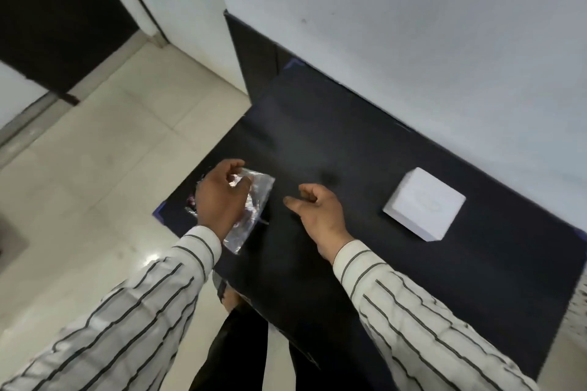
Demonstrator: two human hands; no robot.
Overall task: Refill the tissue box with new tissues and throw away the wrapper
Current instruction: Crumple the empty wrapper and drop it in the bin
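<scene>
White tissue box (424, 203) (closed), crinkled clear wrapper (254, 200)

Even soft light, motion blur throughout, glare on floor (149, 259), wide-angle bending.

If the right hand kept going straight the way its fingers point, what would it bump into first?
Probably the clear plastic wrapper under the left hand. The right hand points left across the black table, and nothing else shows in between, though height is hard to judge.
</scene>
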